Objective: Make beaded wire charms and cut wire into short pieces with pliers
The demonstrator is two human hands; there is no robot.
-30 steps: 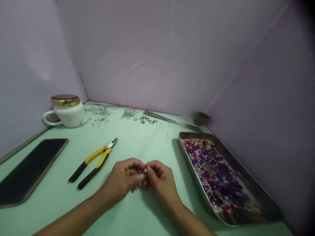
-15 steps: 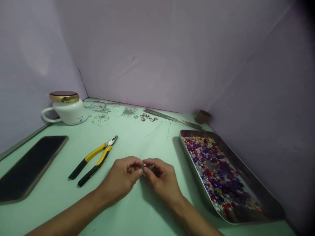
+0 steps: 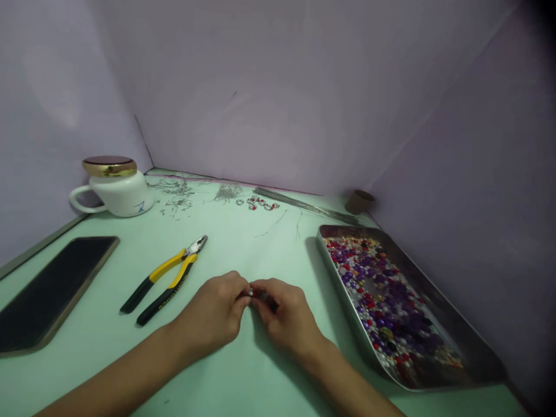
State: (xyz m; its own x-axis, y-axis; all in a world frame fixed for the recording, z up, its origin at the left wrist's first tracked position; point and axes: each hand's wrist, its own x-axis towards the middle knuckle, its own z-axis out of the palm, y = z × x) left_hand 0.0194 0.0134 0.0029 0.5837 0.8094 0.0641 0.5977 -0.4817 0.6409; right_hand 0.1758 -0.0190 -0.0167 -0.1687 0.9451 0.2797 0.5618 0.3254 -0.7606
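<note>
Lowered nearer the table, two hands jointly pinch one beaded wire

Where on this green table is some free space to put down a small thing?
Bare patches: between the pliers and the phone, and between the hands and the wire bits by the wall. Crowded: the bead tray at right, and around the mug.

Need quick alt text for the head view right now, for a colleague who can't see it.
Both hands, left hand and right hand, pinch a small beaded piece between fingertips above a green table. Yellow-handled pliers lie to the left; a metal tray of mixed beads sits to the right.
</note>
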